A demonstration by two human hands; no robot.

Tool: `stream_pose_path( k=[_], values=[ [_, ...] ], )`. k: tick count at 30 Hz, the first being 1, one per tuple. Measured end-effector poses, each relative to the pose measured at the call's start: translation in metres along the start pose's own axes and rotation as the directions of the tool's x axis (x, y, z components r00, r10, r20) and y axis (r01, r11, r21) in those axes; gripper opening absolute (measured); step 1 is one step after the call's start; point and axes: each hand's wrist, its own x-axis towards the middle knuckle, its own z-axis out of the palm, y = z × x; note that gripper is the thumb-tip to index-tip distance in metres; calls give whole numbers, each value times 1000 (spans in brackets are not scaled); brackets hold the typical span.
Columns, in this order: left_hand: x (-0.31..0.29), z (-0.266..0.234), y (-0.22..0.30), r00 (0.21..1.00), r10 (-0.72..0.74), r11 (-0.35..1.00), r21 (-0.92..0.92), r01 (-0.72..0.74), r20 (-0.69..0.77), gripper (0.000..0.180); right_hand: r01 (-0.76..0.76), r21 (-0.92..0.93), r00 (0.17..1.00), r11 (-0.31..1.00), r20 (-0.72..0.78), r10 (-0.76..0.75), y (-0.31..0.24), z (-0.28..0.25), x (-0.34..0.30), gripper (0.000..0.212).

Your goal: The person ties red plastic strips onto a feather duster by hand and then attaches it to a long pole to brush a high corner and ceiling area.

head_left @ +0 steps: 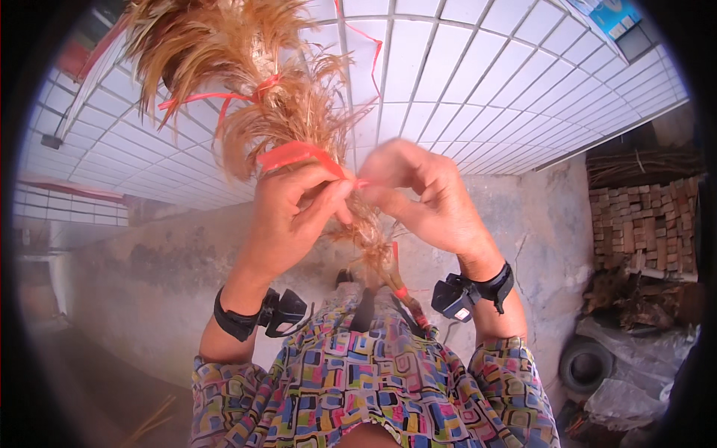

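I have the left hand (295,213) with thumb and forefinger pinching a red ribbon (290,154) against the feather duster (293,116); the right hand (433,198) meets it at the same spot, thumb and fingers curled, but its tips are blurred, so I can't tell whether they grip the strip. To wrap this band well, I'd hold the left pinch firm, draw the ribbon snug and flat with the right, and smooth stray feathers clear of each turn so none get caught crosswise. The duster slants across the near edge of the white tiled surface (515,97), its bushy head toward the far left corner, its red-banded stick (403,293) angled down beside the person's lap. Farther up the feathers sits another red tie (267,88), a fair guide for tightness, I'd judge. A loose red strand (380,45) shows against the tiles near the far edge; I'd steer clear of snagging it.
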Motion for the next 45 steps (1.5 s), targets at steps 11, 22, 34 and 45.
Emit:
stream_pose_path(
  k=[11,22,34,45],
  values=[
    [-1,11,4,984,-63,953,-302,10,-167,15,-141,227,989,964,72,128,24,6,0,6],
    [-11,15,3,968,97,975,218,-46,-229,10,157,-144,987,977,-20,-162,36,14,-2,11],
    [-18,17,12,957,169,850,527,-21,-234,8,216,-218,968,952,-83,-239,31,19,-6,8],
    [-17,8,12,991,-81,957,270,107,-104,8,207,-158,976,966,-41,-216,35,18,-1,8]
  ],
)
